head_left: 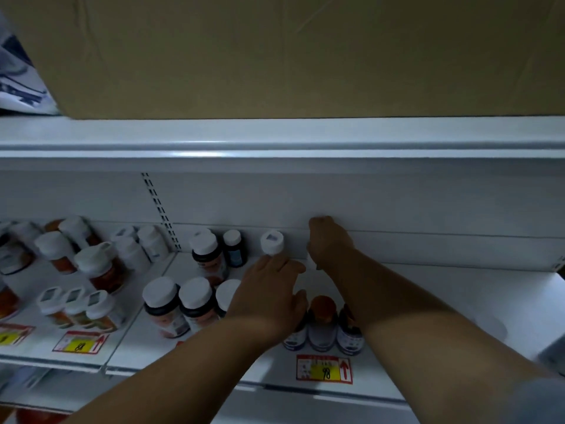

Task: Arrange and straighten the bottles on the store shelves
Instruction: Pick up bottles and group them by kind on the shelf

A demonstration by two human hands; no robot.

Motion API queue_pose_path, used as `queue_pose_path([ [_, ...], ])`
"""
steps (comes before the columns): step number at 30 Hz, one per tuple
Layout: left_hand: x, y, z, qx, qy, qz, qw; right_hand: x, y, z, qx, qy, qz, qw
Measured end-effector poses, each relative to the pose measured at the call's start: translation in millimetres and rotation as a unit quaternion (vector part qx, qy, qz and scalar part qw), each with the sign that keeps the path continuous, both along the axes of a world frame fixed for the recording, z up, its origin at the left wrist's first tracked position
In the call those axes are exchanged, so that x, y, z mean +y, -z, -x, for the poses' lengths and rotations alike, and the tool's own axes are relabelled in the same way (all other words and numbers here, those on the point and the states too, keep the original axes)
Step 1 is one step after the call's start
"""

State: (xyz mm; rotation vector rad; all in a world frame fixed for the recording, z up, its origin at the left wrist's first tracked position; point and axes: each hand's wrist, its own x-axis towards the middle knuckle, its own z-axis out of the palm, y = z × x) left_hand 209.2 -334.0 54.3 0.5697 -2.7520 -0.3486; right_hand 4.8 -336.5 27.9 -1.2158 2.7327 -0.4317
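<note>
We see both arms reaching over the white shelf (428, 301) toward its back wall. The left hand (269, 289) lies palm down with fingers fairly straight, fingertips touching the base of a white-capped bottle (272, 241) that stands just beyond it near the back. The right hand (328, 240) sits just right of that bottle, fingers curled against the back wall, with a sliver of something white showing below it; we cannot tell what it is or whether the hand holds it. Three small bottles (322, 327), the middle one with an orange cap, stand between the forearms above a red and yellow price tag (325, 370). More white-capped bottles (180, 307) crowd the shelf to the left. A cardboard box (290, 53) rests on the shelf above.
</note>
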Motion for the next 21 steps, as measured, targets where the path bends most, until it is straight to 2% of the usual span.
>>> queue_pose_path([
  [6, 10.3, -1.7, 15.3, 0.044, 0.01, -0.018, 0.999, 64.2, -19.4, 4.8, -0.129, -0.043, 0.168, 0.976],
  [10, 39.5, 0.1, 35.9, 0.073, 0.067, -0.032, 0.995, 132.2, -58.0, 21.0, -0.138, -0.046, 0.228, 0.963],
  [15, 87.0, 12.8, 65.0, 0.097, 0.139, -0.061, 0.984, 202.5, -83.0, 50.6, -0.119, -0.047, 0.195, 0.972],
  [21, 147.0, 35.5, 94.6, 0.126, 0.128, -0.063, 0.982, 245.4, -66.7, 83.5, -0.098, -0.062, 0.11, 0.987],
])
